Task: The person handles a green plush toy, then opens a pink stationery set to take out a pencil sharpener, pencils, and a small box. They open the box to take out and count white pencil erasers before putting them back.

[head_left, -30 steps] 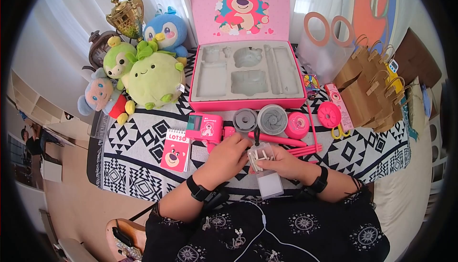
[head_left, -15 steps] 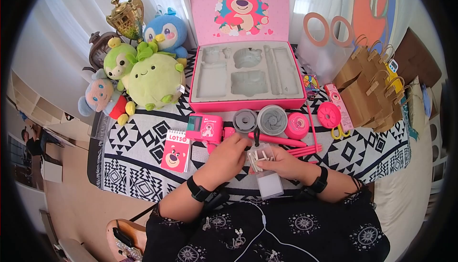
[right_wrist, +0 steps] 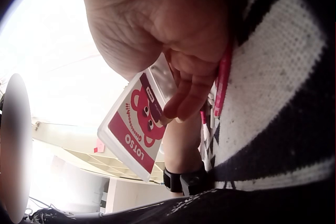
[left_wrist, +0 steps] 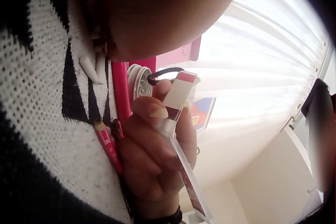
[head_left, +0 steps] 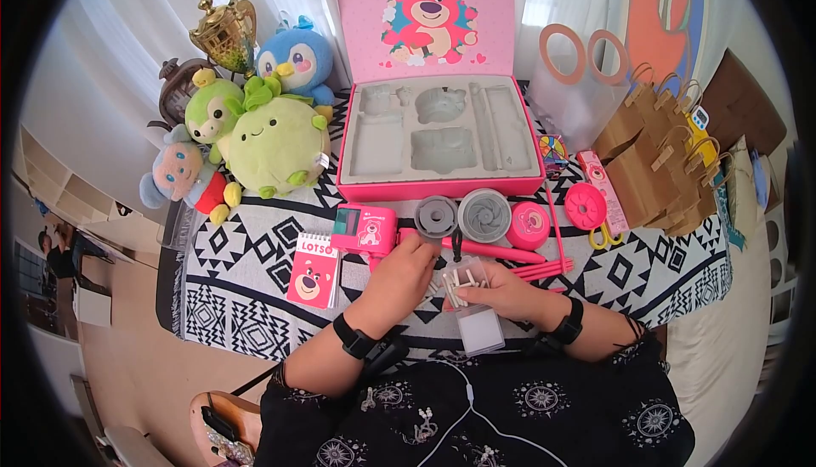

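A clear plastic case (head_left: 481, 331) hangs open in my right hand (head_left: 501, 293), the thumb laid over its front. Short white sticks (head_left: 459, 280) fill its upper half, and a black loop (head_left: 457, 246) is attached at the top. The right wrist view shows its pink bear label (right_wrist: 139, 124) with curled fingers at the edge. Beside the case, my left hand (head_left: 404, 271) is low over the cloth, fingers bent downward. Loose white sticks (left_wrist: 92, 70) lie on the cloth by its fingertips. I cannot tell whether these fingers pinch one.
A pink gift box (head_left: 442, 182) with a moulded tray stands behind. Before it are a pink bear-print device (head_left: 371, 229), a notepad (head_left: 313, 276), grey round parts (head_left: 484, 215), pink pencils (head_left: 544, 268) and yellow-handled scissors (head_left: 607, 236). Plush toys (head_left: 276, 140) sit left, paper bags (head_left: 654, 161) right.
My left hand has drawn slightly left and toward me, away from the case. Small white sticks now show on the cloth between the hands. The right hand and case have stayed put.
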The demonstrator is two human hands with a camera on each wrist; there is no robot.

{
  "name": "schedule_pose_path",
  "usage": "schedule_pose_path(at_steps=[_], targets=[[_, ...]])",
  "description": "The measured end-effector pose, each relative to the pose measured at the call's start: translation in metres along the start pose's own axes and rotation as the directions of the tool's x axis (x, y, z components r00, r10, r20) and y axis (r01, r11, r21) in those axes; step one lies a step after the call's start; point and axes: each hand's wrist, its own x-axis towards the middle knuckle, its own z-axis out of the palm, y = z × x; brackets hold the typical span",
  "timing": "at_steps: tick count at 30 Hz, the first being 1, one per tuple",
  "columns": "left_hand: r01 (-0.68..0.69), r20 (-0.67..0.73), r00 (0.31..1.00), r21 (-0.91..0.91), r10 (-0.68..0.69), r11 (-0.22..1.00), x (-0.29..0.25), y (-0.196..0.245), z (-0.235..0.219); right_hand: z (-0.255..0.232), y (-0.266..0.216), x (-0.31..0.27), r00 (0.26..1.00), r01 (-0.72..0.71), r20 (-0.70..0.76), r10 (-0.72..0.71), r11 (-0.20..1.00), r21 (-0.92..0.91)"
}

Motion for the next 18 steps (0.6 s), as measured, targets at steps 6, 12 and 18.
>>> schedule_pose_path(at_steps=[6,12,18], targets=[[-0.042,-0.051,0.998,-0.042,0.039,0.998,0.003,0.004,-0.002,-0.001,0.001,0.000,1.000,0.005,-0.005,-0.005,1.000,-0.019],[-0.095,-0.250,0.968,-0.339,0.007,0.936,-0.001,0.007,-0.001,-0.001,0.000,0.001,1.000,0.006,-0.002,-0.006,0.999,-0.036],[-0.333,-0.347,0.915,-0.368,0.204,0.868,-0.009,0.003,-0.004,0.000,-0.003,0.001,1.000,0.009,0.009,-0.009,1.000,-0.001]])
